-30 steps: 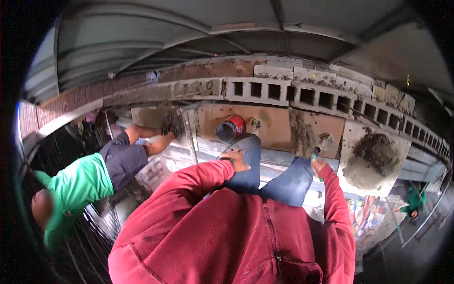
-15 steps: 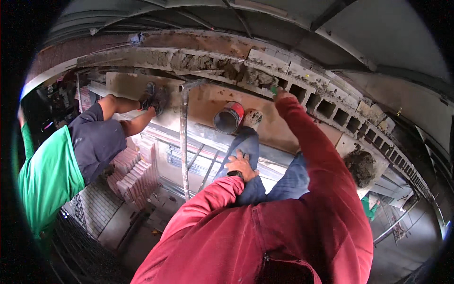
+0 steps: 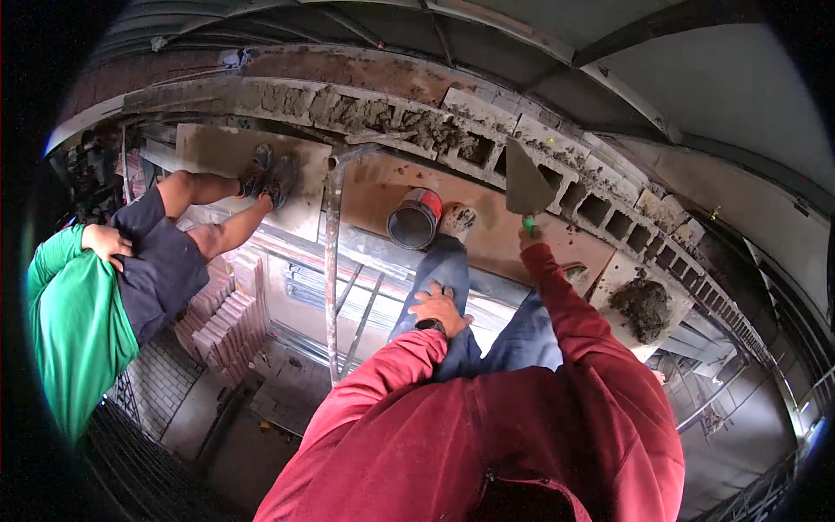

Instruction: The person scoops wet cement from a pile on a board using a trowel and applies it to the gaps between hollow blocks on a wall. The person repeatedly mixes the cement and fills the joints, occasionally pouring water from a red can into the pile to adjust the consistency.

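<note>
My right hand (image 3: 530, 235) is closed round the green handle of a trowel (image 3: 527, 181). Its broad grey blade points away from me, over the plank and close to the near edge of the hollow block wall (image 3: 594, 210). Wet mortar (image 3: 435, 132) lies on the wall top left of the blade, while the block cells to the right stand uncovered. My left hand (image 3: 439, 309) rests with fingers spread on my left thigh, holding nothing. Beyond my knee is a red and dark bucket (image 3: 415, 219), its mouth facing me.
A mortar heap (image 3: 642, 310) sits on a board at the right. Wooden planks (image 3: 374, 193) run along the wall, with an upright metal pole (image 3: 333, 261) left of me. A co-worker in a green shirt (image 3: 83, 317) is farther left. Stacked reddish tiles (image 3: 228, 317) lie below.
My right hand has drawn the trowel back from the wall, toward me and slightly right. Mortar now lies where the blade was. The co-worker's hand has come to their shorts.
</note>
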Demonstrator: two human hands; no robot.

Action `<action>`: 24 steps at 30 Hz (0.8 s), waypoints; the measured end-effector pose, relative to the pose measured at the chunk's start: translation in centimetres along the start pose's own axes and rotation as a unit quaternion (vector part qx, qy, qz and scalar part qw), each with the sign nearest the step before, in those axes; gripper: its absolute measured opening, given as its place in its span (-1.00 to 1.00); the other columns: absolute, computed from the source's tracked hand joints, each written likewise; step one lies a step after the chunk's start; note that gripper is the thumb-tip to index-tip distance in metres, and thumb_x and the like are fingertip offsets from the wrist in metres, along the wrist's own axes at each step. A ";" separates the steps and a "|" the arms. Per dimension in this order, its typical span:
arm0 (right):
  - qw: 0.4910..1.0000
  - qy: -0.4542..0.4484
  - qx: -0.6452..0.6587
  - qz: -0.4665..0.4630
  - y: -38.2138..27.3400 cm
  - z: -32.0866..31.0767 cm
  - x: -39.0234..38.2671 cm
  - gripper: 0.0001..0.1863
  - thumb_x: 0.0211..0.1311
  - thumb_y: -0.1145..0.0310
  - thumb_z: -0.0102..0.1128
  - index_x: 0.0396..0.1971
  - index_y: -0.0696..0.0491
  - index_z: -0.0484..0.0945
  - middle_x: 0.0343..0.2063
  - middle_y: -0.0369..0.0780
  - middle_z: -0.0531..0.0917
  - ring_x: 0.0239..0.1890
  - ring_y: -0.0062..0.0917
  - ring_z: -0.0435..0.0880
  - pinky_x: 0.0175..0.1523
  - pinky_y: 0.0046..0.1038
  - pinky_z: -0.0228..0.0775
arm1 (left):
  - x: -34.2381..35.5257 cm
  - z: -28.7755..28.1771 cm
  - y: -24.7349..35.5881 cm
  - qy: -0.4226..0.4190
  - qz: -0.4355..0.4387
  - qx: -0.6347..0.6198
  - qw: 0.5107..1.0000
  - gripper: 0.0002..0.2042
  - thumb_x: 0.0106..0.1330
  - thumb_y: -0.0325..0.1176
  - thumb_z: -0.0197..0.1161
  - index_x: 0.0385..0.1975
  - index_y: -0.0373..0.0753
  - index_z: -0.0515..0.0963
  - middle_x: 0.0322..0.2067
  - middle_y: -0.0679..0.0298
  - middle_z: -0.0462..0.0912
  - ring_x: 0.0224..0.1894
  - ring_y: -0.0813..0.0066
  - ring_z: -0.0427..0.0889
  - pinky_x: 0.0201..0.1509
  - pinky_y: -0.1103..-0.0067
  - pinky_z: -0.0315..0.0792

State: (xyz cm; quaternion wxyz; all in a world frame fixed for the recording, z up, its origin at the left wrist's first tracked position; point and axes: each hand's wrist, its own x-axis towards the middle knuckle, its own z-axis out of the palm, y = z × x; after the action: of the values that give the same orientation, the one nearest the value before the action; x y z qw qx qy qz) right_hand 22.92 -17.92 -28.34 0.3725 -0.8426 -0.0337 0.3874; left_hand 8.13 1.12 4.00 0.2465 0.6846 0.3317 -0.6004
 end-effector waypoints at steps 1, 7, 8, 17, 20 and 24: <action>0.997 -0.030 0.021 0.063 0.8 0.8 0.2 -0.77 0.09 0.27 0.25 -0.32 0.02 0.46 -0.63 -0.37 0.44 -0.65 -0.60 0.36 -0.60 -0.43 0.20 | 0.0 -0.1 -0.1 -0.002 0.000 -0.007 1.000 -0.14 0.02 0.26 0.18 0.29 -0.10 0.14 0.34 0.09 -0.07 0.26 -0.19 0.11 0.12 -0.08 0.24; 0.995 -0.025 0.095 0.021 -7.3 9.9 -0.4 -0.80 0.07 0.30 0.22 -0.31 0.00 0.46 -0.56 -0.29 0.46 -0.55 -0.47 0.41 -0.51 -0.41 0.23 | 0.1 0.4 -1.2 0.009 -0.026 -0.031 0.999 -0.17 0.01 0.23 0.19 0.27 -0.09 0.19 0.32 0.14 0.01 0.24 0.01 0.16 0.12 0.01 0.27; 0.996 -0.022 0.086 0.014 -8.6 10.6 -0.2 -0.78 0.06 0.31 0.21 -0.29 0.01 0.46 -0.52 -0.25 0.48 -0.51 -0.42 0.44 -0.46 -0.39 0.26 | 0.1 0.5 -1.2 0.008 -0.028 -0.031 0.999 -0.17 0.01 0.23 0.19 0.26 -0.09 0.19 0.32 0.14 0.01 0.25 0.02 0.16 0.12 0.01 0.27; 0.942 -0.095 -0.319 -0.036 -19.8 5.3 -3.9 -0.48 0.10 0.26 0.09 0.11 -0.06 0.31 -0.02 -0.05 0.49 -0.06 -0.16 0.54 0.01 -0.33 0.39 | 0.0 1.8 -2.7 0.017 -0.037 -0.072 0.997 -0.18 -0.01 0.23 0.21 0.24 -0.10 0.24 0.28 0.13 0.08 0.22 -0.03 0.19 0.10 -0.03 0.28; 0.917 -0.099 -0.384 -0.040 -20.1 3.3 -3.2 -0.47 0.20 0.22 -0.04 0.21 -0.14 0.23 0.07 -0.07 0.45 0.01 -0.21 0.52 0.06 -0.28 0.38 | 0.7 0.4 -2.3 0.031 -0.021 -0.055 0.998 -0.19 -0.01 0.23 0.22 0.23 -0.11 0.25 0.28 0.12 0.07 0.19 -0.08 0.21 0.08 -0.06 0.29; 0.867 -0.103 -0.487 -0.028 -23.8 3.5 -0.7 -0.50 0.28 0.22 -0.23 0.25 -0.21 0.18 0.10 -0.07 0.40 0.02 -0.11 0.50 0.04 -0.16 0.38 | 1.0 0.6 -2.2 0.038 -0.005 -0.040 0.998 -0.18 -0.01 0.24 0.21 0.23 -0.11 0.24 0.28 0.13 0.08 0.20 -0.13 0.19 0.04 -0.06 0.32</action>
State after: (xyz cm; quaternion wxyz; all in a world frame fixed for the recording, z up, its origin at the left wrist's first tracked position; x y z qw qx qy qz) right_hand 25.54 1.10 -13.81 -0.0798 -0.8708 -0.2799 0.3962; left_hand 6.15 2.29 3.02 0.2582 0.6945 0.3684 -0.5615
